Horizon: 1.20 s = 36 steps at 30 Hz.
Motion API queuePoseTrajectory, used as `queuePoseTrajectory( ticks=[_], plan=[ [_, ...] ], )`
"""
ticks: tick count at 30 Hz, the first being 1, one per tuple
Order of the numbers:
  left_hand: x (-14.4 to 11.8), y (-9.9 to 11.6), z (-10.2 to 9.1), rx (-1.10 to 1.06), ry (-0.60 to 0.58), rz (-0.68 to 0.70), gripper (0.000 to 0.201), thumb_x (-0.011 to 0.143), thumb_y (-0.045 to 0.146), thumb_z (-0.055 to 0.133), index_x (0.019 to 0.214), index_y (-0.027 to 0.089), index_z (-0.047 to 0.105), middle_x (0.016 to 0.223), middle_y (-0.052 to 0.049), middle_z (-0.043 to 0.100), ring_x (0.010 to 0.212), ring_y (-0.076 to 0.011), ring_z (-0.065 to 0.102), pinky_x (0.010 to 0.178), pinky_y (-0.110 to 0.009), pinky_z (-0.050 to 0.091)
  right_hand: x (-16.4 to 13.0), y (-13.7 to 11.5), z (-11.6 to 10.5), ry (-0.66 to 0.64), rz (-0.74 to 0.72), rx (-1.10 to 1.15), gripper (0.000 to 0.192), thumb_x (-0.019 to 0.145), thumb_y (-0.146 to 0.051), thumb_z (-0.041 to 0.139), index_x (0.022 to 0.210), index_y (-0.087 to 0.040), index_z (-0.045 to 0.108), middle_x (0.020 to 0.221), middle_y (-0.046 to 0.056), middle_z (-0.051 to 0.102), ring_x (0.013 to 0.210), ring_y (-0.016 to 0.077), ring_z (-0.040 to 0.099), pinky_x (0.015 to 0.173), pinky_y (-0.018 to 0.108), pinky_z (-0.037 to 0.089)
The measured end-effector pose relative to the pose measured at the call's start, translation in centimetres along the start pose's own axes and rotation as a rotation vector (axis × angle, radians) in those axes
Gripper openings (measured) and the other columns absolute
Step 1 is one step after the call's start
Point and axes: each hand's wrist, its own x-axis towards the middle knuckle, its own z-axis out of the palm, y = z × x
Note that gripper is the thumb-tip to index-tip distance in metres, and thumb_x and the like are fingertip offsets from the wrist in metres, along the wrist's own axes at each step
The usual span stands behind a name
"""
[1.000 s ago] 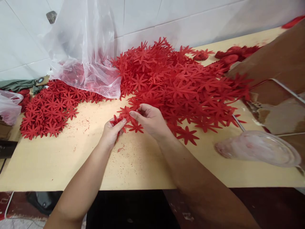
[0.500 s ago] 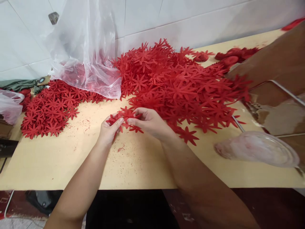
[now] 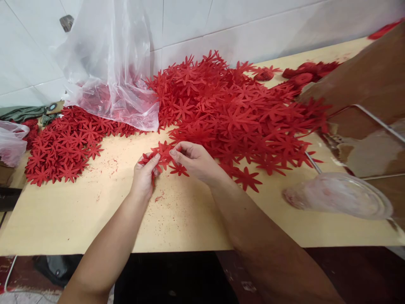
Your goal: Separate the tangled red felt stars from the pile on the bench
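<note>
Between my two hands is a red flower-shaped cutout (image 3: 163, 153) with long narrow petals. My left hand (image 3: 144, 173) is closed on it, thumb on top, with more red petals showing around its fingers. From the right, my right hand (image 3: 193, 162) pinches a petal at the cutout's edge between thumb and fingertips. Just below the fingers, another red flower cutout (image 3: 179, 169) shows. A large loose heap of the same cutouts (image 3: 234, 114) lies beyond my hands, and one single cutout (image 3: 248, 179) rests at its near edge.
A flatter pile of red cutouts (image 3: 63, 147) lies on the wooden table (image 3: 104, 219) at the left. Behind it, a clear plastic bag (image 3: 110, 84) stands against the tiled wall. At the right are a clear plastic container (image 3: 341, 196) on its side and a brown cardboard box (image 3: 367, 84).
My right fingertips have shifted slightly on the cutout, and more of its face shows between my hands. The whole view has moved a little.
</note>
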Motion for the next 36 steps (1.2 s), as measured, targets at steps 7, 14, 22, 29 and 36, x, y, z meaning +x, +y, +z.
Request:
queuePoseTrajectory(
  ticks=[7, 14, 22, 29, 36],
  plan=[
    [1.0, 1.0, -1.2, -0.123, 0.105, 0.001, 0.030, 0.058, 0.024, 0.082, 0.066, 0.016, 0.054, 0.050, 0.010, 0.049, 0.041, 0.0001, 0.037, 0.043, -0.017, 0.028, 1.1, 2.1, -2.5, 0.428, -0.185, -0.079, 0.040, 0.075, -0.061, 0.063, 0.079, -0.022, 0.057, 0.069, 0.001, 0.057, 0.062, 0.0137, 0.053, 0.060, 0.031, 0.048],
    [0.8, -0.1, -0.8, 0.123, -0.024, 0.099, 0.033, 0.058, 0.039, 0.082, 0.073, 0.017, 0.063, 0.057, 0.006, 0.056, 0.050, -0.0050, 0.049, 0.052, -0.021, 0.038, 0.3, 2.0, -1.2, 0.488, -0.481, -0.814, 0.049, 0.082, -0.044, 0.061, 0.125, -0.022, 0.056, 0.132, 0.016, 0.051, 0.122, 0.0336, 0.046, 0.100, 0.056, 0.040],
    [1.3, 0.0, -1.2, 0.184, -0.054, 0.082, 0.035, 0.061, 0.044, 0.080, 0.071, 0.016, 0.062, 0.052, 0.006, 0.052, 0.047, -0.0052, 0.044, 0.053, -0.022, 0.037, -0.2, 2.9, 1.2, 0.177, -0.473, -0.938, 0.054, 0.078, -0.034, 0.066, 0.127, -0.014, 0.056, 0.127, 0.019, 0.056, 0.115, 0.0340, 0.048, 0.098, 0.054, 0.043],
    [1.1, 0.4, -0.7, 0.179, -0.071, 0.016, 0.039, 0.066, 0.052, 0.075, 0.073, 0.017, 0.060, 0.047, 0.007, 0.047, 0.039, -0.0046, 0.037, 0.042, -0.022, 0.029, 0.9, 3.7, -0.3, 0.050, -0.251, -1.145, 0.016, 0.083, -0.018, 0.054, 0.086, -0.014, 0.070, 0.098, 0.015, 0.066, 0.094, 0.0292, 0.053, 0.086, 0.047, 0.047],
    [1.1, 0.8, -1.0, 0.055, -0.028, -0.104, 0.033, 0.077, 0.048, 0.065, 0.083, 0.016, 0.062, 0.065, 0.001, 0.064, 0.057, -0.0087, 0.058, 0.057, -0.021, 0.045, 0.5, 2.4, -0.7, 0.395, -0.444, -0.869, 0.018, 0.084, -0.024, 0.054, 0.096, -0.018, 0.066, 0.099, 0.012, 0.064, 0.096, 0.0269, 0.054, 0.089, 0.047, 0.045]
  ],
)
